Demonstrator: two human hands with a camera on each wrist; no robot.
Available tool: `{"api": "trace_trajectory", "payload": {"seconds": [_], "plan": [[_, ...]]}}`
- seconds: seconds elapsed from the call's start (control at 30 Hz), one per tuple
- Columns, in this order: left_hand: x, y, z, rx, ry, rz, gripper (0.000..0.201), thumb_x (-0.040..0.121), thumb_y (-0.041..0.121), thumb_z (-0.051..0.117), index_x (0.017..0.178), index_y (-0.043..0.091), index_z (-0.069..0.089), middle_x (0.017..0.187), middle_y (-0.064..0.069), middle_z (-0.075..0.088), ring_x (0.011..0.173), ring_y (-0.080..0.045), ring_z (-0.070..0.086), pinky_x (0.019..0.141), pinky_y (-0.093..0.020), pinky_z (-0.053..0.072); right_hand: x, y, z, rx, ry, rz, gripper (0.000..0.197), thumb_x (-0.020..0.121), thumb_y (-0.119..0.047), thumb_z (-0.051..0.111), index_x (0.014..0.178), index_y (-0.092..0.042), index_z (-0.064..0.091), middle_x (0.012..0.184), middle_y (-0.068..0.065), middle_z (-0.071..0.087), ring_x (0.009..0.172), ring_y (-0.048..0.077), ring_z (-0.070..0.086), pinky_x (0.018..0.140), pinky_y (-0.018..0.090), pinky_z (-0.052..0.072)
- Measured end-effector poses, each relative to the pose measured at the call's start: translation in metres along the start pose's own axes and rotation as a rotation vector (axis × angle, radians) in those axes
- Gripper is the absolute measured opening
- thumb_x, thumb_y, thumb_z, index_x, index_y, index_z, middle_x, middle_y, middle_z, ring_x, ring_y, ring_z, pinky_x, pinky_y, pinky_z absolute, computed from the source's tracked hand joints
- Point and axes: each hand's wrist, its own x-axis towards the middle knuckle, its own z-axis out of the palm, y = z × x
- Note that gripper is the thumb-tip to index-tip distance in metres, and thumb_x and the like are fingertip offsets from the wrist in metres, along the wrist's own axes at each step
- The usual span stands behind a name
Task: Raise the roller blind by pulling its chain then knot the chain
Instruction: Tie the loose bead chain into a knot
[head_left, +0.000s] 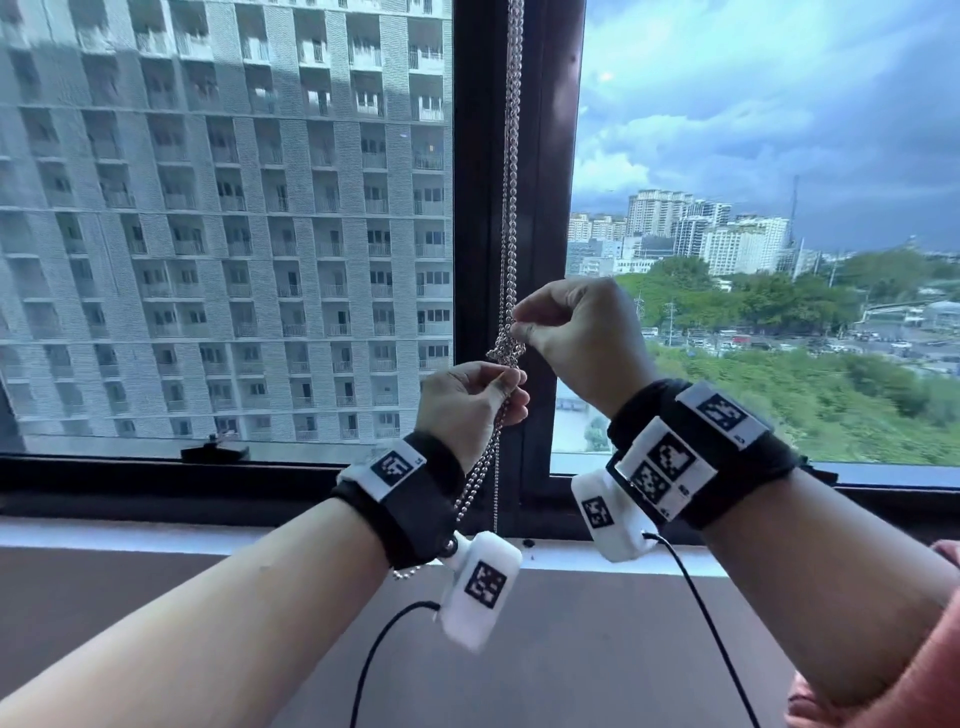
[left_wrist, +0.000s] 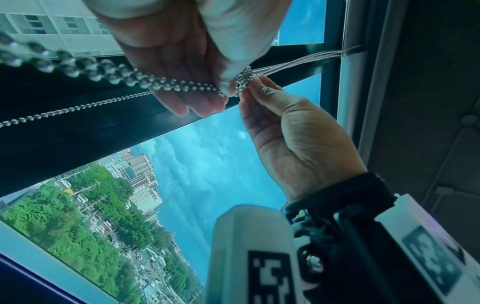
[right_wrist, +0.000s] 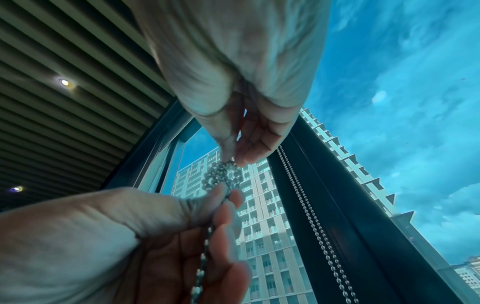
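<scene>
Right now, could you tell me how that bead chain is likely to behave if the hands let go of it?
The bead chain looks floppy; it droops below the left hand. Its loose knot might slip undone.

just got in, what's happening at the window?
A person is tying off the roller blind's bead chain in front of the dark window frame. A loose knot has formed in it. The right hand pinches the chain just above the knot; the left hand grips the strands just below, and the rest hangs down past the left wrist. The knot does not look pulled tight yet. No blind fabric shows over the glass.
</scene>
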Motion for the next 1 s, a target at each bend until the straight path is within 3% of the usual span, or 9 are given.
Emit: {"api": "trace_trajectory", "payload": {"seconds": [0.13,0.27,0.4,0.6,0.73,0.8,0.83,0.93,1.0], "plan": [[0.001,-0.003,-0.004,0.028,0.009,0.002,0.011,0.086,-0.001,0.059,0.077,-0.004,0.065,0.058,-0.008,0.063,0.050,-0.009,0.061,0.057,-0.021,0.056,-0.001,0.002,0.000,0.036,0.006,0.028,0.010,0.071,-0.009,0.083,0.074,-0.015,0.075,0.066,-0.013,0.067,0.056,-0.006,0.061,0.058,0.008,0.047],[0.001,-0.002,-0.008,0.091,-0.006,0.020,0.009,0.085,-0.001,0.060,0.079,-0.004,0.066,0.063,-0.011,0.064,0.052,-0.011,0.063,0.059,-0.022,0.057,-0.002,0.008,0.002,0.090,-0.004,0.079,0.015,0.069,-0.015,0.085,0.074,-0.017,0.071,0.070,-0.002,0.072,0.062,0.012,0.068,0.065,0.026,0.057],[0.001,-0.004,-0.010,0.129,-0.025,0.032,0.010,0.085,0.000,0.060,0.078,-0.004,0.065,0.062,-0.011,0.065,0.054,-0.014,0.064,0.062,-0.028,0.060,-0.005,0.016,0.005,0.147,-0.028,0.151,0.020,0.068,-0.023,0.087,0.079,-0.016,0.072,0.073,0.001,0.073,0.062,0.013,0.068,0.067,0.031,0.059],[-0.002,-0.002,-0.009,0.131,-0.075,0.044,0.010,0.083,0.003,0.063,0.076,-0.001,0.068,0.060,-0.004,0.068,0.055,-0.014,0.063,0.064,-0.027,0.057,-0.017,0.017,0.008,0.182,-0.324,0.255,0.019,0.082,-0.023,0.075,0.073,-0.007,0.074,0.067,0.011,0.072,0.058,0.012,0.062,0.064,0.036,0.055],[-0.005,-0.004,-0.013,0.391,-0.061,0.118,0.024,0.079,0.018,0.072,0.066,-0.002,0.069,0.058,-0.017,0.066,0.051,-0.010,0.057,0.053,-0.024,0.048,-0.025,0.022,0.010,0.165,-0.318,0.293,0.022,0.087,-0.019,0.070,0.075,-0.001,0.073,0.061,0.004,0.066,0.044,-0.002,0.049,0.049,0.018,0.040],[0.000,-0.006,-0.017,0.578,0.033,0.194,0.035,0.073,0.029,0.066,0.058,-0.003,0.064,0.057,-0.027,0.060,0.049,-0.015,0.047,0.050,-0.028,0.038,-0.026,0.022,0.010,0.165,-0.311,0.290,0.024,0.088,-0.019,0.068,0.067,-0.007,0.072,0.055,-0.004,0.064,0.043,-0.003,0.047,0.049,0.017,0.037],[0.004,-0.005,-0.018,0.605,0.094,0.225,0.033,0.073,0.029,0.064,0.058,-0.001,0.063,0.054,-0.024,0.056,0.047,-0.014,0.044,0.048,-0.027,0.034,-0.027,0.021,0.010,0.176,-0.319,0.285,0.026,0.090,-0.016,0.066,0.065,-0.009,0.070,0.051,-0.009,0.063,0.042,-0.003,0.048,0.050,0.015,0.038],[0.011,0.010,-0.012,0.490,0.193,0.238,0.012,0.081,0.024,0.063,0.077,0.013,0.065,0.065,0.001,0.061,0.056,-0.009,0.051,0.056,-0.026,0.042,-0.029,0.017,0.011,0.162,-0.363,0.281,0.025,0.092,-0.019,0.064,0.072,-0.008,0.075,0.064,-0.004,0.073,0.054,-0.005,0.057,0.062,0.018,0.045],[0.016,0.021,-0.006,0.353,0.099,0.232,0.012,0.087,0.021,0.060,0.097,0.015,0.065,0.086,0.001,0.067,0.076,-0.008,0.060,0.072,-0.022,0.048,-0.030,0.017,0.013,0.133,-0.375,0.285,0.028,0.091,-0.026,0.064,0.069,-0.014,0.076,0.073,-0.001,0.076,0.063,0.004,0.058,0.066,0.024,0.044]]}}
